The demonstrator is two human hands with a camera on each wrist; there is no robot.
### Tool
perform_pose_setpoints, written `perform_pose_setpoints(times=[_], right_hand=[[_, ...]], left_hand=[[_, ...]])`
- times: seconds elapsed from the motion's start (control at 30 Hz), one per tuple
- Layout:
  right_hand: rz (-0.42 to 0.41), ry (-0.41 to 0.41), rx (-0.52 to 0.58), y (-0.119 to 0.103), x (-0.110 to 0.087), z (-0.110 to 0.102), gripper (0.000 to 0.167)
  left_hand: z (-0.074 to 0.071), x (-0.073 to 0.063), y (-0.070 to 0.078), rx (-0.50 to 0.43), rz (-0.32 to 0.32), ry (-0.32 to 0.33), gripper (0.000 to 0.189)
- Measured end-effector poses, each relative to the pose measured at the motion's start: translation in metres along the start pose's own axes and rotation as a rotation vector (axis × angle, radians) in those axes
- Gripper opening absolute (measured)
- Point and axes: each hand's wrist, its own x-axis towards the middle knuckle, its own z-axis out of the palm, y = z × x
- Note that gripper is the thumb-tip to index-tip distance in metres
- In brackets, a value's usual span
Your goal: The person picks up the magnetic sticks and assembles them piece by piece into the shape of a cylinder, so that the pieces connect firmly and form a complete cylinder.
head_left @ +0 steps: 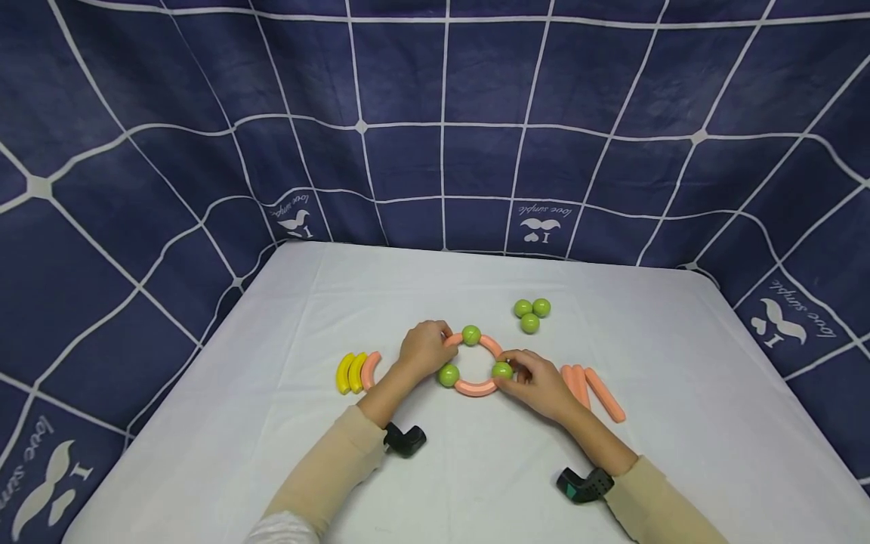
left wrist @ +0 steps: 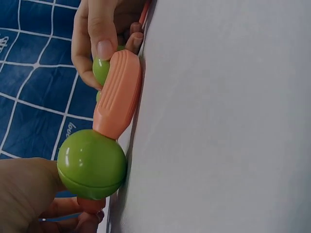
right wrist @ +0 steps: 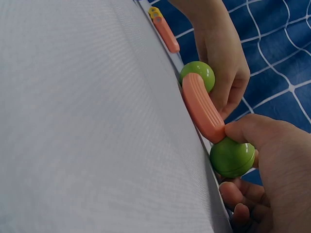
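On the white cloth, three green balls and three curved pink rods join into a ring. At its upper left, my left hand (head_left: 423, 350) holds the left curved pink rod (left wrist: 91, 204), which its fingers mostly hide. My right hand (head_left: 541, 384) pinches the right green ball (right wrist: 232, 157), its thumb near the joint with the front curved pink rod (head_left: 476, 388). The left green ball (left wrist: 92, 164) sits at the other end of that rod. At the ring's far side are the top green ball (head_left: 471, 335) and another curved pink rod (head_left: 490, 346).
Left of the ring lie two yellow curved rods (head_left: 345, 374) and a loose pink curved rod (head_left: 370, 369). Three loose green balls (head_left: 530, 323) sit behind it. Straight pink rods (head_left: 605, 395) lie to the right. A blue checked curtain (head_left: 408, 166) encloses the table (head_left: 476, 483).
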Motion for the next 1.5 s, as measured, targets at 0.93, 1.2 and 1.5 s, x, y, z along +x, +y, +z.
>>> perform_pose_setpoints(times=[0.93, 1.2, 1.5], right_hand=[[0.059, 0.016, 0.026, 0.001, 0.001, 0.000, 0.035], [0.116, 0.036, 0.040, 0.002, 0.000, 0.002, 0.033], [0.140, 0.053, 0.038, 0.002, 0.001, 0.002, 0.027]], left_hand=[[0.005, -0.022, -0.010, 0.060, 0.115, -0.002, 0.067], [0.007, -0.031, -0.015, 0.007, 0.232, -0.042, 0.062], [0.003, -0.039, -0.019, -0.024, 0.248, 0.063, 0.038]])
